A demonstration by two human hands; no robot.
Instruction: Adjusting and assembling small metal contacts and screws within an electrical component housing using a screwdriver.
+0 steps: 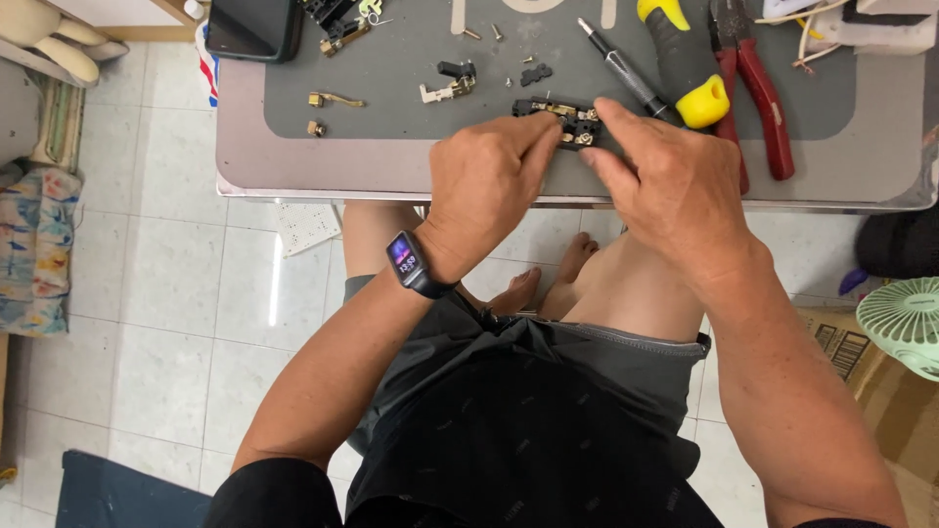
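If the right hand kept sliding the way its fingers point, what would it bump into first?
The right hand points up-left, with its fingers already on the black part. Beyond that, probably the left hand fingers; depth is hard to judge.

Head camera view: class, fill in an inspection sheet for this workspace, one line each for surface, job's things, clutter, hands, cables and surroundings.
Surface: grey mat on a small table.
Job's things: black part with brass fittings, held on the mat by both hands.
Clutter: screwdriver, yellow-handled tool, red pliers, loose screws, small black and white piece, phone.
Hands: left hand with a wrist band and right hand pinch the part.
Cables: thin wires at the far right.
Surroundings: tiled floor, green fan, cardboard box.
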